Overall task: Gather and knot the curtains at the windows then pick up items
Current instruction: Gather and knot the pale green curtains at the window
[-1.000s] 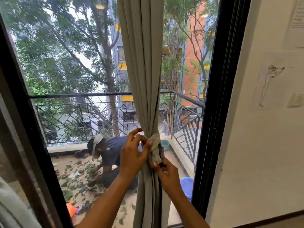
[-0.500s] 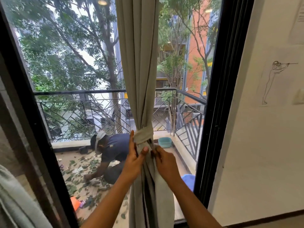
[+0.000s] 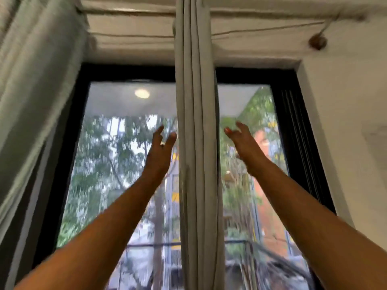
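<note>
Here, the gathered curtain (image 3: 195, 143) is seen in the middle of the window, hanging as one narrow bundle of folds from the top of the picture down to its bottom edge. Both arms are stretched upward, one on each side of it. The left hand (image 3: 160, 149) is held just beside the left edge of the curtain, with its fingers straight and spread. Nothing is grasped by it, and it cannot be told whether a fingertip touches the cloth. The right hand (image 3: 240, 141) is held on the other side, near the curtain but apart from it. Its fingers are also loose and extended, and nothing is gripped. The whole picture is blurred. Behind the curtain a black window frame (image 3: 293, 122) is seen, and near the top of the glass (image 3: 117, 105) a round lamp reflection (image 3: 142, 93) is shown. Through the glass green trees (image 3: 100, 164), an orange building (image 3: 266, 195) and a dark railing (image 3: 240, 241) can be made out. A second curtain (image 3: 31, 91) of pale cloth is seen at the far left. At the right a white wall (image 3: 345, 122) is found, and high on it a small round fitting (image 3: 317, 41) is fixed, with a thin cord led from it above the window
</note>
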